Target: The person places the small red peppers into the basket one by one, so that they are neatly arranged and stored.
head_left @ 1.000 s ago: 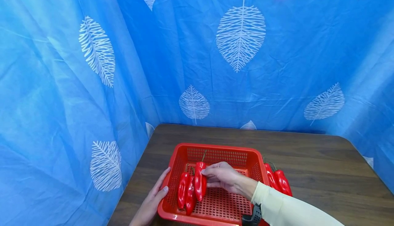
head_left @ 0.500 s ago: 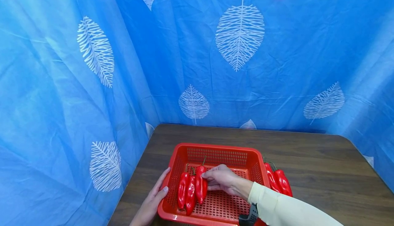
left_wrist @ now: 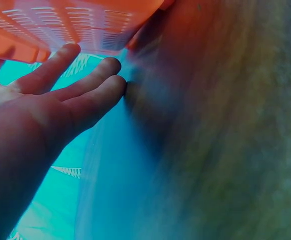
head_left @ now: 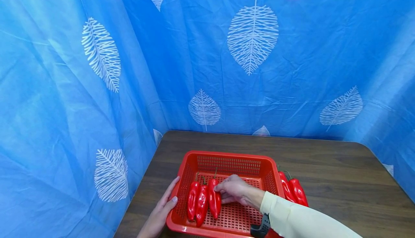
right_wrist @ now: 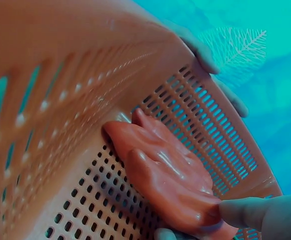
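A red plastic basket [head_left: 227, 154] with slotted walls stands on the table. Inside, at its left, lie three long glossy red chili peppers side by side with their stems pointing away. The rightmost chili pepper [head_left: 214, 203] is pinched near its upper half by my right hand [head_left: 235, 190], thumb on top. In the right wrist view this held pepper [right_wrist: 173, 195] overlaps the others close above the perforated floor. To its left are a middle chili pepper [head_left: 201, 205] and a leftmost one. My left hand [head_left: 157, 214] touches the basket's left side, its fingers [left_wrist: 98, 95] straight along the outer wall.
More red chili peppers [head_left: 296, 191] lie on the dark wooden table [head_left: 340, 180], just outside the basket's right wall. A blue curtain [head_left: 291, 68] with white leaf prints hangs behind the table and along its left side.
My right hand has lowered the pinched chili pepper and drawn it slightly toward me and to the right, apart from the middle one. My left hand has stayed at the basket's side.
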Demonstrator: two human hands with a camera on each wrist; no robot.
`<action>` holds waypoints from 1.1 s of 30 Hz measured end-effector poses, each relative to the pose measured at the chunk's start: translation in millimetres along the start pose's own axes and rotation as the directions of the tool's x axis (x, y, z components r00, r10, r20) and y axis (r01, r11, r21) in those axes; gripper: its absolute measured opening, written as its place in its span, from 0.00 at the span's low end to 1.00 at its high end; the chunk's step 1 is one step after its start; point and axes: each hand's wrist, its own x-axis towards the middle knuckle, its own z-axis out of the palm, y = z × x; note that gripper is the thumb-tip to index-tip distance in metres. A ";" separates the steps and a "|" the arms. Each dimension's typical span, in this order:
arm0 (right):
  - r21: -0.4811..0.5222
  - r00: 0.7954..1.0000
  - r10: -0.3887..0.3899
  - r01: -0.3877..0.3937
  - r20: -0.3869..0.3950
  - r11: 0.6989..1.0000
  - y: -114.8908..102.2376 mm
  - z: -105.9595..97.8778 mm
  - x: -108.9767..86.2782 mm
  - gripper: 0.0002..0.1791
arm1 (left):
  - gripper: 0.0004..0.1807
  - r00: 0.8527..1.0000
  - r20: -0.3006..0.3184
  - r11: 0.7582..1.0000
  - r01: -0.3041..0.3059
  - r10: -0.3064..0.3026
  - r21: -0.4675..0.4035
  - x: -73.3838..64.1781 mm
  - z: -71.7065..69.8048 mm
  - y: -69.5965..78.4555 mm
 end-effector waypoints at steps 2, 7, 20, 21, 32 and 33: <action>-0.003 1.000 0.008 -0.008 -0.002 1.000 0.3 0.4 0.2 0.08 | 0.40 1.000 0.000 1.000 0.000 0.000 -0.001 0.2 0.6 0.3; -0.001 0.999 0.032 -0.032 0.005 0.999 2.4 1.9 1.2 0.06 | 0.40 1.000 -0.006 1.000 -0.001 0.001 0.005 0.1 2.1 2.1; -0.038 0.999 0.049 -0.049 0.006 0.998 3.5 4.9 1.2 0.05 | 0.41 1.000 -0.011 1.000 0.010 -0.010 0.009 1.6 2.8 3.6; -0.046 0.999 0.050 -0.050 0.005 0.998 3.4 4.9 1.4 0.05 | 0.41 1.000 -0.011 1.000 0.008 -0.008 0.009 1.8 2.8 3.4; -0.115 0.997 0.066 -0.061 0.040 0.991 3.6 2.3 -0.2 0.07 | 0.40 1.000 -0.010 1.000 0.006 -0.006 -0.003 0.1 2.6 0.8; -0.122 0.997 0.063 -0.057 0.041 0.991 2.7 2.2 -0.8 0.07 | 0.40 1.000 -0.012 1.000 0.006 -0.006 -0.004 -0.1 2.5 0.7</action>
